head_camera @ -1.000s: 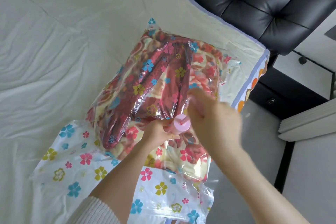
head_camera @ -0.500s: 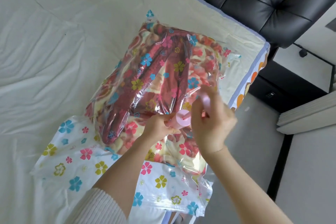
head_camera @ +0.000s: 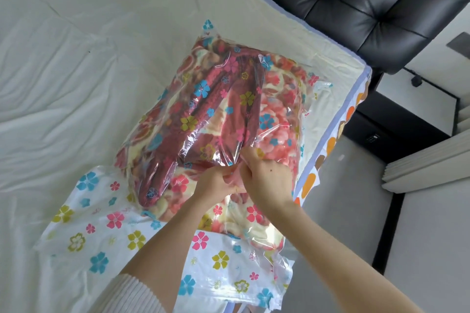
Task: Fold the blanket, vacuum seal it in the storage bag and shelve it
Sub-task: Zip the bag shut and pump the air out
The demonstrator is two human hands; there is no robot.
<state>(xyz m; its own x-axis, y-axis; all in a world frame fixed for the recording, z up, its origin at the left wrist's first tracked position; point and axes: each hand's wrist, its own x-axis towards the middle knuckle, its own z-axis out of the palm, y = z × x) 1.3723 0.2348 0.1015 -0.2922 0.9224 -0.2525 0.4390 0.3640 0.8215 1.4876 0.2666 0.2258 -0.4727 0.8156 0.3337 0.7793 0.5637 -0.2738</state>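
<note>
A clear storage bag (head_camera: 106, 234) printed with coloured flowers lies on the bed. Inside it sits the folded blanket (head_camera: 216, 114), dark red and cream with a floral pattern. A pink valve (head_camera: 237, 178) stands on the bag's near part, mostly hidden between my hands. My left hand (head_camera: 216, 183) pinches the valve from the left. My right hand (head_camera: 267, 178) is curled over it from the right, its fingers closed on the valve's pink cap.
The bed carries a cream sheet (head_camera: 76, 71) with wrinkles. A black tufted headboard (head_camera: 368, 7) rises at the upper right. Beside the bed are a dark nightstand (head_camera: 396, 119), grey floor (head_camera: 343, 211) and white folded curtains (head_camera: 427, 160).
My right hand, which held the pink cap raised beside the valve, has come down onto the valve, covering it. My left hand stays at the valve.
</note>
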